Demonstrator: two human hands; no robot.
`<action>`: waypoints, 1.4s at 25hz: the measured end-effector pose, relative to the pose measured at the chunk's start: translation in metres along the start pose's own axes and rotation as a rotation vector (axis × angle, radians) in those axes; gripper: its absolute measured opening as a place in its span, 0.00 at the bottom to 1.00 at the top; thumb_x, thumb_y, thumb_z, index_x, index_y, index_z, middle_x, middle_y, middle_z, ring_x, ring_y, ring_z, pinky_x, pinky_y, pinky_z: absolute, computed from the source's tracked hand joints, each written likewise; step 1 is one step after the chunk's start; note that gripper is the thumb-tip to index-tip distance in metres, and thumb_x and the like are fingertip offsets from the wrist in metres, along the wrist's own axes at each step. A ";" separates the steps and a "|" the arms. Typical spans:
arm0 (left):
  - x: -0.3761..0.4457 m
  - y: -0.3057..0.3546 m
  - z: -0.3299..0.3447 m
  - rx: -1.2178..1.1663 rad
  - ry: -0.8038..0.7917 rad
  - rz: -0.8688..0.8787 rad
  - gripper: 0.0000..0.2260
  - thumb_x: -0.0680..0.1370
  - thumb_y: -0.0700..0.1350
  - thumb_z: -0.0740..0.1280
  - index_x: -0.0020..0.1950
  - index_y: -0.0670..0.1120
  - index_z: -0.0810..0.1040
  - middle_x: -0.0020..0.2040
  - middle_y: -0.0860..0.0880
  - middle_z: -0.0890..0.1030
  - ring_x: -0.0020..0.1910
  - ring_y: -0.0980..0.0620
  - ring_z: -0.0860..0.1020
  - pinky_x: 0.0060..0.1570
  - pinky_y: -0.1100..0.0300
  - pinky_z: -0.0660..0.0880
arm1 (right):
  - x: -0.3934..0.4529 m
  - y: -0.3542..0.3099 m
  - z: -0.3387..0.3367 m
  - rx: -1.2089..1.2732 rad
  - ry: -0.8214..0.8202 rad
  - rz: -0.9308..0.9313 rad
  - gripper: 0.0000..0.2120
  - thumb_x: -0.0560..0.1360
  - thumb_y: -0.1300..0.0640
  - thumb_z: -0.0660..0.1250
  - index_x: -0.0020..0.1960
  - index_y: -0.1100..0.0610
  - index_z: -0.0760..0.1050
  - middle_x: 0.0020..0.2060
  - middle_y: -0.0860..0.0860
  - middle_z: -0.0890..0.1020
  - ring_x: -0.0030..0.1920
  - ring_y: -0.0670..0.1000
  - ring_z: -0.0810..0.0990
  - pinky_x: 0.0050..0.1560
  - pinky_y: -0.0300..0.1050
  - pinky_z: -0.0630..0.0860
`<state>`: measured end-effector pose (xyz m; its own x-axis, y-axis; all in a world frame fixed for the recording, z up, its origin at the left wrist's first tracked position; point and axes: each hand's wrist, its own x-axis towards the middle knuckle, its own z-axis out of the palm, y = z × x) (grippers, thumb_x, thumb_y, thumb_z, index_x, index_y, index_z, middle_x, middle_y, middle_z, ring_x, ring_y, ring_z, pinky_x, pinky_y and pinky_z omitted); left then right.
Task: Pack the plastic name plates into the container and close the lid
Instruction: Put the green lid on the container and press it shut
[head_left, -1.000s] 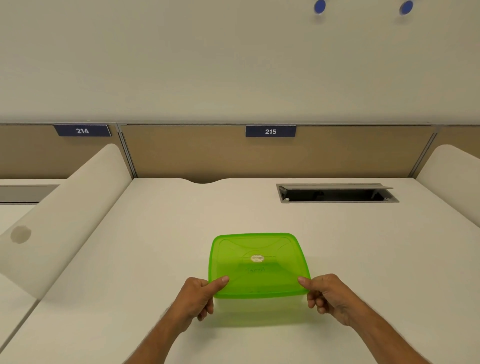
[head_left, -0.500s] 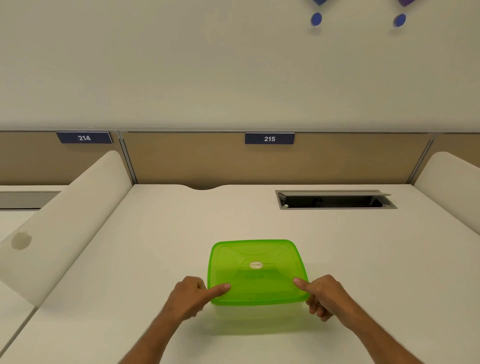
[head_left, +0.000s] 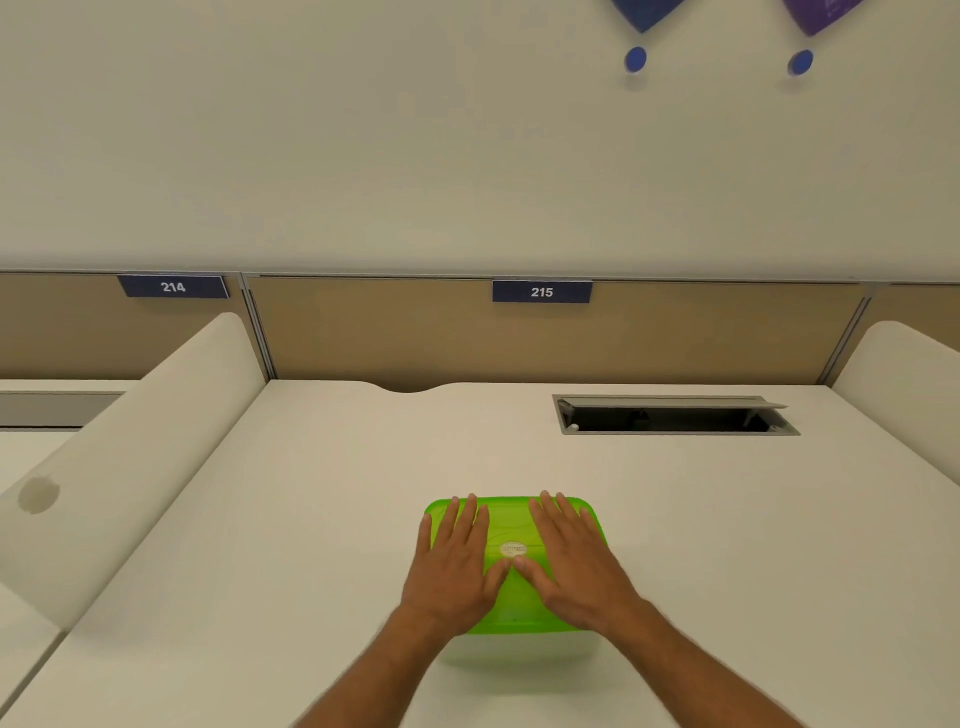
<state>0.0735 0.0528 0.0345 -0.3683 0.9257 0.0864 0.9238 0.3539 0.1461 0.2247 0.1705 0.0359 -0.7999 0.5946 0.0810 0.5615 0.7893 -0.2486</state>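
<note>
Both hands flat, fingers spread, gripping nothing: left hand (head_left: 453, 564) and right hand (head_left: 570, 558) sit palms-down on the green lid (head_left: 511, 597), which covers the container (head_left: 519, 657) mid-desk (head_left: 322, 519) right in front of me. Imo press evenly, then work the corners w/ fingertips so the rim seats all round. Can't see the plates thru it tbh.

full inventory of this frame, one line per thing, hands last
lid: 1, bright green, on the container, near centre of desk
container: 1, clear, under the lid, contents not visible
desk: 1, off-white
cable hatch: 1, grey, open, back right of desk
number signs: 2, dark blue, 214 and 215, on the tan back panel
side dividers: 2, off-white, left and right
wall dots: 2, blue, upper right
left hand: flat on the lid
right hand: flat on the lid
</note>
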 end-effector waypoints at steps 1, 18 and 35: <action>0.000 0.002 0.004 -0.011 -0.022 -0.016 0.33 0.81 0.63 0.46 0.80 0.47 0.44 0.81 0.49 0.42 0.79 0.49 0.39 0.75 0.46 0.37 | 0.001 0.000 0.002 -0.021 -0.027 0.005 0.37 0.79 0.34 0.47 0.80 0.53 0.43 0.80 0.51 0.44 0.79 0.51 0.39 0.78 0.51 0.38; 0.000 0.001 0.014 -0.030 -0.034 -0.055 0.32 0.80 0.63 0.45 0.80 0.50 0.43 0.81 0.52 0.42 0.79 0.52 0.39 0.75 0.46 0.35 | 0.004 0.003 0.012 -0.153 -0.095 0.008 0.35 0.78 0.33 0.39 0.79 0.50 0.41 0.79 0.49 0.40 0.78 0.50 0.35 0.76 0.54 0.33; -0.005 0.000 0.012 -0.031 0.022 -0.027 0.31 0.80 0.63 0.44 0.81 0.51 0.44 0.81 0.52 0.42 0.79 0.51 0.38 0.74 0.48 0.32 | -0.001 0.001 0.006 -0.070 -0.075 0.034 0.36 0.78 0.33 0.42 0.80 0.51 0.42 0.80 0.50 0.42 0.78 0.49 0.37 0.77 0.52 0.35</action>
<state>0.0762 0.0494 0.0225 -0.3955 0.9126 0.1036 0.9100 0.3741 0.1788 0.2246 0.1703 0.0295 -0.7921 0.6103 0.0005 0.6001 0.7791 -0.1813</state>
